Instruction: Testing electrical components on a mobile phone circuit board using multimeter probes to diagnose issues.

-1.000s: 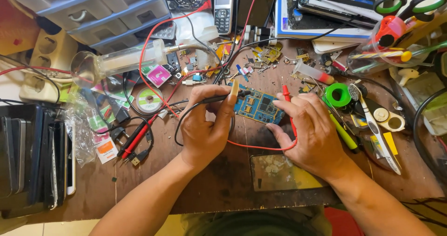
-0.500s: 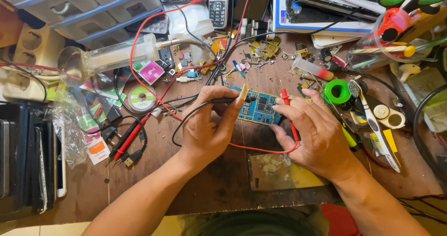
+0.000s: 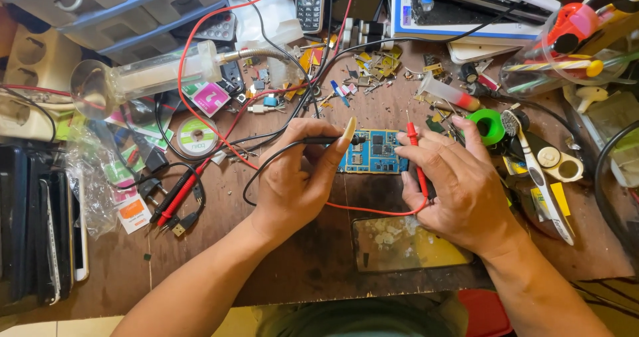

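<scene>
A: What is each hand doing?

B: The left hand (image 3: 293, 177) is gripping a black probe (image 3: 329, 139) between thumb and fingers, its tip lying on the blue circuit board (image 3: 373, 152). The right hand (image 3: 459, 184) is pinching a red probe (image 3: 414, 144) held nearly upright, its tip hovering at the board's right edge — whether it is touching cannot be told.

A: Where is the board lying?

B: On the brown table (image 3: 313, 257), between the two hands, roughly at the centre of the view. A red lead (image 3: 373, 210) is looping from the red probe beneath both hands, and a black lead (image 3: 266, 164) is curving away from the black probe toward the left.

A: And farther out?

B: Just below the right hand a cracked phone screen (image 3: 406, 244) is lying flat. To the right are sitting a green tape roll (image 3: 489, 125) and a pair of scissors (image 3: 546, 177). To the left — a solder spool (image 3: 197, 136), a second pair of probes (image 3: 176, 197), and a stack of phones (image 3: 40, 237) at the table's edge. At the far side a clear syringe-like tube (image 3: 153, 74) and grey plastic drawers (image 3: 120, 7) are standing.
</scene>
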